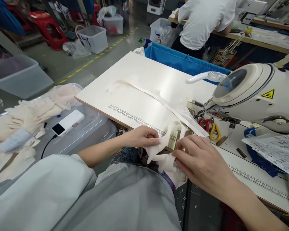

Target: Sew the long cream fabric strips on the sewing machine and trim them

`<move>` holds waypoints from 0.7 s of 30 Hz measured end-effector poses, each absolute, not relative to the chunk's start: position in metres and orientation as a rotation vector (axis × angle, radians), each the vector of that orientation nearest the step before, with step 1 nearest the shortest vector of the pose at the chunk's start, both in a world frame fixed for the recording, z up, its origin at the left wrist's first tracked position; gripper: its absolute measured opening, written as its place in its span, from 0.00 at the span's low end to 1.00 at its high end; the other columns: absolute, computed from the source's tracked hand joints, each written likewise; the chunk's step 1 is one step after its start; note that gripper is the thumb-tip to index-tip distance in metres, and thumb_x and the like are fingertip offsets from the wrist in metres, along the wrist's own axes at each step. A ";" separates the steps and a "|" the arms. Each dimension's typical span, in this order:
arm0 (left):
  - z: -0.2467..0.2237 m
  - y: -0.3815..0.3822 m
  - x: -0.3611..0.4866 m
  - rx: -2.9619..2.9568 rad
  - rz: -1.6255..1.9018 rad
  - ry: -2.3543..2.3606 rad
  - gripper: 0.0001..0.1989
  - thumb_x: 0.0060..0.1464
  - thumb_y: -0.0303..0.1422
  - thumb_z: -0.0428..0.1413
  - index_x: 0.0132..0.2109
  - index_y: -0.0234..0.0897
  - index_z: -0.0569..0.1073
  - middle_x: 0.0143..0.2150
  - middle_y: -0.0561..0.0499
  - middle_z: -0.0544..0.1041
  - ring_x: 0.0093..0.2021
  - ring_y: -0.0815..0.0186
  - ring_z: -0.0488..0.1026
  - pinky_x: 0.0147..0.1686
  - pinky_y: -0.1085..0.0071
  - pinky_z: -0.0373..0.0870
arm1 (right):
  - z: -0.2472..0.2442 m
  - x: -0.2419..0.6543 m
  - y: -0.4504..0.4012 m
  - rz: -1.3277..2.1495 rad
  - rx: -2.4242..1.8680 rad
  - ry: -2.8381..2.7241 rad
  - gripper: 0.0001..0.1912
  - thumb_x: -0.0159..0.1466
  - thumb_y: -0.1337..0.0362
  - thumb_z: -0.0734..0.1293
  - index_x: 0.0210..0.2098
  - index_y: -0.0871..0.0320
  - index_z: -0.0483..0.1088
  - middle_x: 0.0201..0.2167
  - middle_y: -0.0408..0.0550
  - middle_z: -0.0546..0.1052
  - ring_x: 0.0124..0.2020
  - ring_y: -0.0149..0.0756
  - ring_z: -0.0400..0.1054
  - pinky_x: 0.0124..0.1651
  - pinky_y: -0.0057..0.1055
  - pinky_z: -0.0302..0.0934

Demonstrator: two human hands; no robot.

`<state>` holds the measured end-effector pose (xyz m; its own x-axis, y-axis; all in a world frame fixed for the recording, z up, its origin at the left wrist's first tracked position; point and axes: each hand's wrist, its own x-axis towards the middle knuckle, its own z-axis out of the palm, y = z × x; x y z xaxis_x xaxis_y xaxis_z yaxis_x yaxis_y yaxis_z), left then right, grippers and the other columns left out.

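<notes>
A pale cream piece of fabric point(168, 163) hangs between my two hands at the front edge of the white sewing table point(139, 77). My left hand point(148, 136) pinches its left part between thumb and fingers. On the right, the fingers of my right hand point(195, 157) are closed on the other part of it. A long narrow pale strip point(156, 98) curves across the tabletop toward the sewing machine point(255, 93). Just beyond my right hand lie red-handled scissors point(204, 124) and a yellow-handled tool point(214, 132).
On the left, a clear plastic lid point(91, 128) bears a white power bank point(68, 123) and heaped pale fabric point(31, 118). A blue cloth bin point(183, 57) stands behind the table, near a person in a white shirt point(202, 22). Printed sheets point(276, 150) lie at the right.
</notes>
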<state>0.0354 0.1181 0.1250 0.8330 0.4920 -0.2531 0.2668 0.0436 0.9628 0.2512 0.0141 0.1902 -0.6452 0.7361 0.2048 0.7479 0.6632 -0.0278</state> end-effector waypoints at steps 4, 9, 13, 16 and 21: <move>0.128 0.121 0.040 1.609 0.203 0.623 0.18 0.54 0.46 0.58 0.33 0.32 0.72 0.23 0.55 0.65 0.25 0.73 0.58 0.24 0.76 0.52 | 0.199 0.240 0.024 0.418 -1.383 -2.744 0.11 0.70 0.67 0.58 0.30 0.56 0.65 0.26 0.44 0.71 0.29 0.37 0.67 0.33 0.32 0.56; 0.134 0.122 0.042 1.715 0.188 0.510 0.18 0.56 0.45 0.55 0.31 0.33 0.71 0.22 0.55 0.63 0.23 0.73 0.56 0.23 0.75 0.50 | 0.193 0.237 0.041 0.749 -1.645 -2.676 0.11 0.70 0.63 0.57 0.30 0.55 0.62 0.26 0.44 0.71 0.27 0.35 0.66 0.28 0.30 0.51; 0.134 0.123 0.044 1.738 0.204 0.469 0.17 0.56 0.43 0.54 0.27 0.34 0.67 0.21 0.56 0.59 0.22 0.74 0.53 0.23 0.75 0.49 | 0.188 0.240 0.049 0.858 -1.671 -2.513 0.11 0.69 0.59 0.57 0.31 0.54 0.62 0.27 0.45 0.73 0.27 0.36 0.66 0.28 0.31 0.51; 0.132 0.124 0.046 1.729 0.221 0.467 0.16 0.56 0.43 0.53 0.28 0.34 0.68 0.21 0.56 0.60 0.22 0.74 0.53 0.23 0.74 0.49 | 0.186 0.242 0.051 0.905 -1.677 -2.436 0.12 0.68 0.56 0.57 0.31 0.53 0.62 0.24 0.44 0.71 0.26 0.37 0.65 0.27 0.31 0.51; 0.130 0.125 0.050 1.690 0.207 0.474 0.18 0.57 0.44 0.52 0.28 0.34 0.67 0.21 0.56 0.57 0.22 0.73 0.52 0.23 0.73 0.48 | 0.183 0.245 0.054 1.056 -1.705 -2.287 0.16 0.67 0.51 0.58 0.29 0.53 0.62 0.20 0.41 0.67 0.24 0.35 0.61 0.25 0.30 0.49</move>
<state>0.0496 0.1253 0.1299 0.8978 0.4210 -0.1290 0.1916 -0.1097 0.9753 0.2454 0.0540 0.1828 -0.3679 0.8755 -0.3133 0.8062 0.1325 -0.5766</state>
